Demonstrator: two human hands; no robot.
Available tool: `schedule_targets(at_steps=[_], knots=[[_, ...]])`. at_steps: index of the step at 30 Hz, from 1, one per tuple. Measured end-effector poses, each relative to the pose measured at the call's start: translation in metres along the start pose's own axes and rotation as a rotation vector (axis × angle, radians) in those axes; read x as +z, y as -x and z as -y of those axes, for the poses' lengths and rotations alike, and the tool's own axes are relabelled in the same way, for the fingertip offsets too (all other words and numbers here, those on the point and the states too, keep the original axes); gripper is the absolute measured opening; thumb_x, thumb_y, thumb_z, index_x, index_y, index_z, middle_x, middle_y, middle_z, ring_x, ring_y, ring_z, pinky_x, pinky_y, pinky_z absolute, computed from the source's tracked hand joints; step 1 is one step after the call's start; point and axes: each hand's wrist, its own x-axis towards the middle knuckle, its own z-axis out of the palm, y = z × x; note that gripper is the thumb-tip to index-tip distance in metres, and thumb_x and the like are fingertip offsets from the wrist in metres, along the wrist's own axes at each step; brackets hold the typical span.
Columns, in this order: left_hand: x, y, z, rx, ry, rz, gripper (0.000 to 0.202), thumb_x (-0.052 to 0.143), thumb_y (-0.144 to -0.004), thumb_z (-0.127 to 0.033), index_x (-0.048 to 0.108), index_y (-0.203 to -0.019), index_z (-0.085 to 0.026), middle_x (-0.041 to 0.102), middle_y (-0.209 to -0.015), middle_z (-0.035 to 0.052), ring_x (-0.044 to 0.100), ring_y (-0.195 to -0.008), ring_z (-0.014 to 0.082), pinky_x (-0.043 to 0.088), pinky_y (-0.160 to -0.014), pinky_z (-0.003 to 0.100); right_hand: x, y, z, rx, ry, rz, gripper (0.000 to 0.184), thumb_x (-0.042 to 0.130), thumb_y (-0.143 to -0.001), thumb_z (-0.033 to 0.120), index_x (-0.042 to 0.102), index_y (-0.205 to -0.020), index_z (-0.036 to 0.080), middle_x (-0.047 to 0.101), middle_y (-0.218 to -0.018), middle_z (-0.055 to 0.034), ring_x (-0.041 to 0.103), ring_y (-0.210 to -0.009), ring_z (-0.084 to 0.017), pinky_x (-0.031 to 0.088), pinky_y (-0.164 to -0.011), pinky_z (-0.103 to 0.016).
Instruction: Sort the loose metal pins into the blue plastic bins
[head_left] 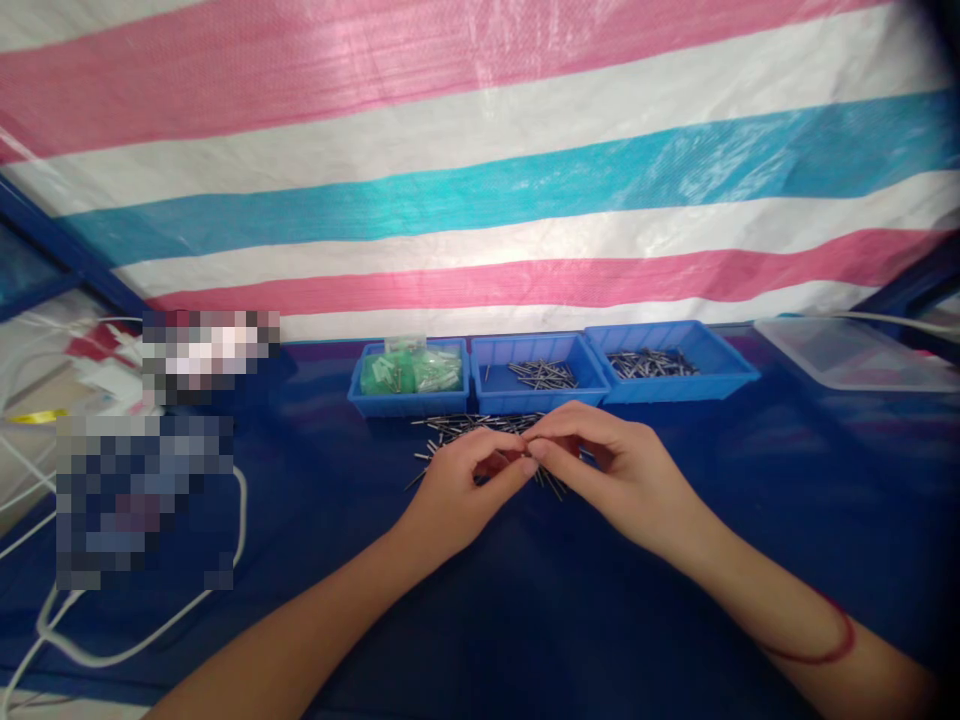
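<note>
My left hand (pixel 469 480) and my right hand (pixel 607 465) meet fingertip to fingertip over a loose pile of thin metal pins (pixel 465 428) on the dark blue table. Both hands are pinched closed. A small reddish piece shows between the fingers of the left hand; what the right hand's fingertips pinch is too small to make out. A red string circles my right wrist. Behind the pile stand three blue bins: the left bin (pixel 409 402) holds green parts in clear bags, the middle bin (pixel 540 392) and the right bin (pixel 675 380) hold more metal pins.
A striped pink, white and blue tarp hangs behind the table. A clear plastic tray (pixel 847 355) lies at the far right. White cables (pixel 150 630) loop over the left side of the table near blurred-out items.
</note>
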Motion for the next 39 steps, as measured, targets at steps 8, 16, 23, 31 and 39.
schedule_targets(at_steps=[8,16,23,31,39], knots=[[-0.002,-0.002,0.000,-0.002,0.023,-0.088,0.017,0.064,-0.081,-0.031,0.061,-0.088,-0.016,0.063,-0.088,0.0037,0.059,-0.076,0.0135,0.048,-0.070,0.024,-0.003,0.001,-0.001,-0.077,0.085,0.000,0.012,0.058,-0.086,0.022,0.069,-0.091,0.023,0.066,-0.089,-0.0043,0.061,-0.080,-0.017,0.049,-0.069,-0.030],[-0.007,-0.001,-0.005,0.020,0.004,-0.168,0.017,0.063,-0.081,-0.032,0.060,-0.086,-0.016,0.062,-0.086,0.0025,0.059,-0.074,0.0126,0.049,-0.068,0.023,-0.006,-0.001,0.002,-0.132,0.211,0.079,0.014,0.054,-0.087,0.021,0.068,-0.086,0.021,0.065,-0.087,-0.0055,0.060,-0.077,-0.016,0.048,-0.067,-0.029],[-0.015,0.000,-0.010,0.080,-0.267,-0.085,0.029,0.058,-0.085,-0.038,0.060,-0.105,-0.017,0.064,-0.089,0.0037,0.059,-0.075,0.0145,0.047,-0.069,0.026,-0.016,-0.006,-0.001,-0.133,0.265,0.023,0.019,0.050,-0.088,0.027,0.064,-0.077,0.021,0.066,-0.080,-0.0051,0.060,-0.074,-0.019,0.047,-0.066,-0.032],[-0.016,0.001,-0.002,0.243,-0.750,0.064,0.025,0.051,-0.090,-0.033,0.063,-0.110,-0.022,0.061,-0.111,0.0067,0.054,-0.101,0.0227,0.040,-0.087,0.038,-0.086,-0.023,-0.051,-0.006,0.947,-0.405,0.021,0.050,-0.088,0.030,0.065,-0.081,0.017,0.064,-0.078,-0.0125,0.055,-0.072,-0.023,0.036,-0.064,-0.036],[-0.012,0.002,0.004,0.246,-0.876,0.152,0.023,0.047,-0.093,-0.029,0.064,-0.108,-0.025,0.062,-0.109,0.0036,0.053,-0.097,0.0202,0.036,-0.079,0.034,-0.086,-0.025,-0.068,-0.058,1.123,-0.371,0.024,0.052,-0.086,0.039,0.068,-0.086,0.021,0.067,-0.088,-0.0141,0.055,-0.085,-0.031,0.030,-0.060,-0.035]])
